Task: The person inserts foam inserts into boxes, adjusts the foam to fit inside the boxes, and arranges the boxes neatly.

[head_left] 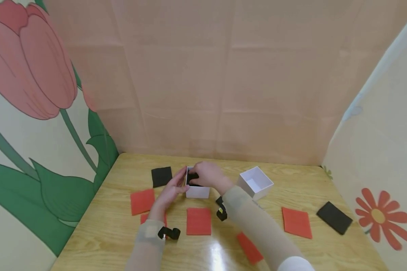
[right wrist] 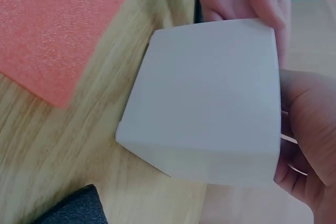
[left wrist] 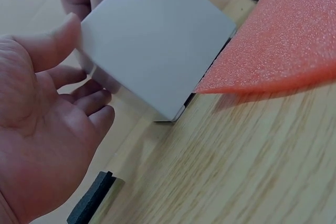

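A white box (head_left: 197,192) stands with its top uncovered at the back middle of the table. My left hand (head_left: 169,194) grips its left front corner, thumb at the front edge and fingers along the left side. From above, my right hand (head_left: 210,175) reaches over the rim with bent fingers and holds a black foam sheet (head_left: 192,177) inside; its fingertips are partly hidden. The left wrist view has the box's plain front wall (left wrist: 152,40) with the left thumb against its edge. In the right wrist view, right-hand fingers (right wrist: 294,177) curl over the rim.
Right of it stands a second white box (head_left: 256,182), also uncovered. Red foam sheets lie around: one in front (head_left: 198,221), others at left (head_left: 142,201) and right (head_left: 296,222). Black foam sheets lie at back left (head_left: 161,177) and far right (head_left: 334,217). A cloth wall (head_left: 224,94) borders the table's back.
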`<control>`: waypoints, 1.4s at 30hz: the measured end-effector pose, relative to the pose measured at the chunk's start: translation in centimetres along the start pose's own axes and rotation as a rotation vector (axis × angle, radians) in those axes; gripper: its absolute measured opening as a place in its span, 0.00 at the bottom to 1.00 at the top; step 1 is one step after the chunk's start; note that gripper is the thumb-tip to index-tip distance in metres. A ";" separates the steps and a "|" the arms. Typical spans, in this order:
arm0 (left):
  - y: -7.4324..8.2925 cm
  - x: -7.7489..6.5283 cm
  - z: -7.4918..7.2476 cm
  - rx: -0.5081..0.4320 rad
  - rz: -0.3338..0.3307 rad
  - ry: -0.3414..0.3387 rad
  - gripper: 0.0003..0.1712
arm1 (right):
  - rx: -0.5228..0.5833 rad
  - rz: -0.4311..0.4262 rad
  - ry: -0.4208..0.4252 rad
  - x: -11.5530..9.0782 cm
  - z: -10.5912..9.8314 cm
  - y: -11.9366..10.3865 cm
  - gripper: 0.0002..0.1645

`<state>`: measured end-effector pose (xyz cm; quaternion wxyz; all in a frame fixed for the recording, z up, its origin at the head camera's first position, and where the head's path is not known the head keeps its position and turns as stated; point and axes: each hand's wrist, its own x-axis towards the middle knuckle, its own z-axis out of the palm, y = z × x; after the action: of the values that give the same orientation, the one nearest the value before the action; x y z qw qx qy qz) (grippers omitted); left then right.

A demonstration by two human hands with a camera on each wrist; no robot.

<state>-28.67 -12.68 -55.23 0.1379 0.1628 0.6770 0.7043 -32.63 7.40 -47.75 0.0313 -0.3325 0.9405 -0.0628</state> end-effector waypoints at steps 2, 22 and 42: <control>-0.1 0.1 0.1 -0.003 -0.002 0.002 0.47 | -0.021 0.012 0.008 0.0 0.2 -0.1 0.18; 0.0 -0.1 -0.6 0.039 0.004 0.058 0.45 | 0.437 -0.032 0.238 -2.9 -2.1 3.6 0.23; 0.0 0.1 -0.9 0.032 0.002 0.042 0.47 | 0.621 0.292 0.551 -18.1 -1.8 13.0 0.21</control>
<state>-29.17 -13.50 -55.25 0.1204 0.1506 0.6907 0.6969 -26.88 28.99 -47.44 -0.1135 -0.1419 0.8873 -0.4238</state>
